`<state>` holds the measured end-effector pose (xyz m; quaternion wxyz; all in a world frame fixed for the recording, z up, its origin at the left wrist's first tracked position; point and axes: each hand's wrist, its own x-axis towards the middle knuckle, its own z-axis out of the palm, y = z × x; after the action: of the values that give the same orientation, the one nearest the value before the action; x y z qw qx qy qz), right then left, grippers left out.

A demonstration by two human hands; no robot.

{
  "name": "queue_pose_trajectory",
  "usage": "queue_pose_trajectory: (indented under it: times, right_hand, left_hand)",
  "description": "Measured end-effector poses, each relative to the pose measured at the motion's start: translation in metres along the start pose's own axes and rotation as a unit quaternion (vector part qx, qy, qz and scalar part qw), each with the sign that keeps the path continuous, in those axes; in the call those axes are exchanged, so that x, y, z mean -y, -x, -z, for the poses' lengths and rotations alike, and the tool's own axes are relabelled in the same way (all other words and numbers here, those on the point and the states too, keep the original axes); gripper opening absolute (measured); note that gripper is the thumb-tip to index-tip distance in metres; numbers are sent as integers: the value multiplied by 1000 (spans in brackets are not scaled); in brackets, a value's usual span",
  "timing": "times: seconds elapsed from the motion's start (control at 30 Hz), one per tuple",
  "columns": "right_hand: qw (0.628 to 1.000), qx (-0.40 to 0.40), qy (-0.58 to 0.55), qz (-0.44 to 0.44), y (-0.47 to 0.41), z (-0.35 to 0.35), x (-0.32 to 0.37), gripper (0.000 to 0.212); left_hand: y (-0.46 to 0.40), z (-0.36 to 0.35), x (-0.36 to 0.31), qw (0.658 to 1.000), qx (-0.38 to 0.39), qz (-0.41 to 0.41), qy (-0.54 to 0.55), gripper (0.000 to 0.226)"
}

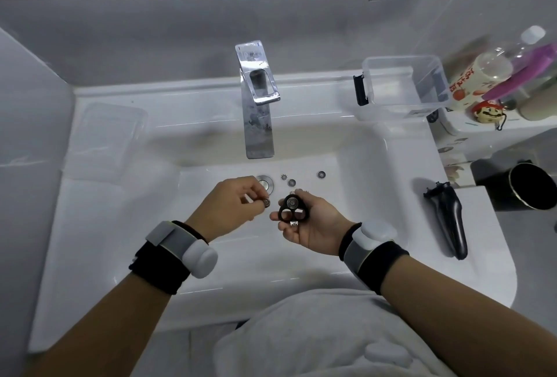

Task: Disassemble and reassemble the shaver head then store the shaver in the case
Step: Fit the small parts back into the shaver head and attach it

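White washbasin (pixel 211 256) under chrome faucet (pixel 256 99). Right hand (pixel 313 223) cradles black three-hole head frame (pixel 293 211), one cutter seated, two holes empty. Left hand (pixel 233 199) pinches round cutter (pixel 266 202) just beside frame. Advice: align flat, drop in gently, hold frame level. Shaver body (pixel 449 220) lies on basin rim; loose parts (pixel 291 182) near drain.

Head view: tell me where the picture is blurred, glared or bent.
Head view: the wide lens bows the white ceramic sink's rim and walls; the chrome faucet carries bright reflections; the clear bottles at right are smeared and soft; the small round cutter in the left hand and the black three-ring shaver head frame in the right hand are fairly sharp.
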<state>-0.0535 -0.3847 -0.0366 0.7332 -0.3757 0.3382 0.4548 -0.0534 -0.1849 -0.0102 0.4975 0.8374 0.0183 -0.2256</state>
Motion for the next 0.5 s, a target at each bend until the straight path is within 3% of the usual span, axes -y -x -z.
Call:
queue_pose_trajectory:
  times: [0.17, 0.33, 0.5]
  right_hand:
    - [1000, -5, 15, 11, 6, -4, -2, 44]
    - [999, 10, -6, 29, 10, -8, -2, 65]
    - [999, 6, -10, 35, 14, -11, 0, 47]
  left_hand:
    - [3, -9, -14, 998, 6, -18, -66, 8]
    - [2, -21, -22, 993, 14, -16, -112, 7]
    - [1, -30, -24, 991, -3, -10, -136, 8]
